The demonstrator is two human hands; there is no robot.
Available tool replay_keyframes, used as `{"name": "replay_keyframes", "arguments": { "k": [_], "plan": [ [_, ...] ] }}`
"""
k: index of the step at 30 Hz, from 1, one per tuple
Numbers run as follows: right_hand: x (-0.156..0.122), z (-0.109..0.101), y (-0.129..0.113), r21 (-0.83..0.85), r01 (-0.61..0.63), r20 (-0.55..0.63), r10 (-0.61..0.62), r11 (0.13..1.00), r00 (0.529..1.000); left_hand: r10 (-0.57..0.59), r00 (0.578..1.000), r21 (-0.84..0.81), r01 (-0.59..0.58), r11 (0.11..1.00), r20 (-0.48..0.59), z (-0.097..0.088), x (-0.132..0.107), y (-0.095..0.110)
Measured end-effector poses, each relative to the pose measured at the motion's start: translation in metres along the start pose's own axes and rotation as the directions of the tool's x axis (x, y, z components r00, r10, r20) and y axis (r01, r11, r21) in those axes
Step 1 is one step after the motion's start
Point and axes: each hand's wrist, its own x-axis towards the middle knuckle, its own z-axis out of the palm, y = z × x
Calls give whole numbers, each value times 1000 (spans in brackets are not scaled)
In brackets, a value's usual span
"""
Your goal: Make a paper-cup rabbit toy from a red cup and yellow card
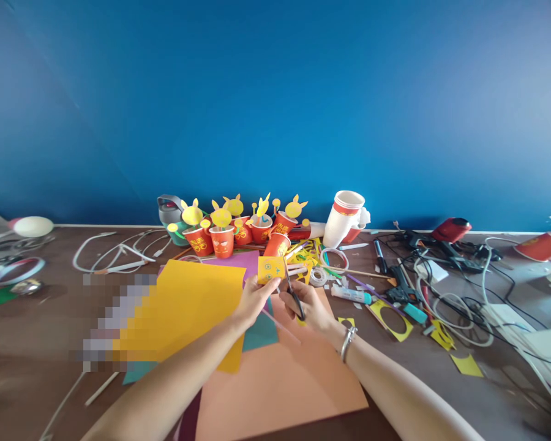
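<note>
Between the thumb and fingers of my left hand (257, 299) is a small piece of yellow paper (267, 267) with a face drawn on it. My right hand (307, 304) is closed round the handles of a pair of scissors (290, 285), whose blades point up at the right edge of the yellow piece. Whether the blades touch the paper is hard to make out. Below both hands lie sheets of coloured paper: an orange-yellow sheet (193, 306) to the left and a peach sheet (280, 386) in front.
Red paper cups (221, 242) with yellow rabbit-eared figures stand along the wall, beside stacked white cups (342, 220). To the right lie a glue stick (351, 294), a glue gun (401, 282), yellow offcuts (390, 320) and tangled cables (463, 312). A white cable (114, 251) is at left.
</note>
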Motion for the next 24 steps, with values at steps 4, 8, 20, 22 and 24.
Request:
{"name": "replay_keyframes", "arguments": {
  "k": [4, 8, 20, 22, 24],
  "plan": [
    [0, 2, -4, 21, 27, -16, -27, 999, 1000, 10, 1000, 8, -10, 1000, 14, 0, 1, 2],
    [-1, 4, -7, 43, 41, -34, -40, 998, 999, 13, 999, 27, -14, 1000, 30, 1, 0, 7],
    [-1, 2, -14, 15, -14, -27, 15, 1000, 1000, 16, 1000, 86, -17, 996, 12, -6, 4, 6],
    [0, 1, -13, 11, -19, -26, 19, 1000, 999, 13, 1000, 83, -14, 996, 6, -7, 5, 4],
    [0, 1, -12, 18, -22, -30, 23, 1000, 999, 13, 1000, 67, -13, 998, 3, -8, 6, 3]
  ]
}}
